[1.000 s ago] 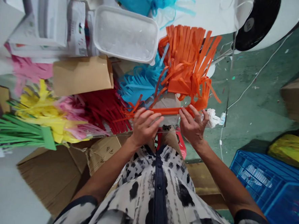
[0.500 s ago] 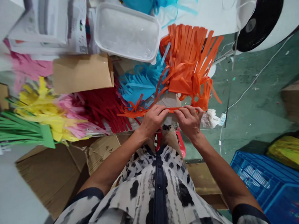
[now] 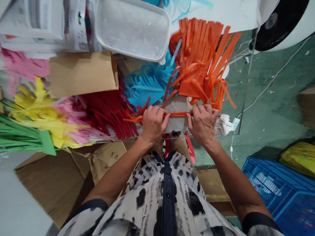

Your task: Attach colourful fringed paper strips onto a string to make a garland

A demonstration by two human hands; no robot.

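My left hand (image 3: 153,123) and my right hand (image 3: 203,122) both pinch a folded strip of orange fringed paper (image 3: 177,114) that runs flat between them at the near edge of the glass table (image 3: 235,101). Its loose orange ends stick out to the left of my left hand. Just behind the strip lies a pile of orange fringed paper (image 3: 201,60), with blue fringed paper (image 3: 146,85) beside it.
Red (image 3: 107,111), pink, yellow (image 3: 40,114) and green (image 3: 14,137) fringed paper lie to the left, behind them a brown envelope (image 3: 82,72) and a white plastic tub (image 3: 132,25). A crumpled white tissue (image 3: 223,124) sits by my right hand. Blue crates (image 3: 283,197) stand on the floor at right.
Both hands went from flat on the orange strip to closed on it, and moved a little closer together. The view has tilted slightly.
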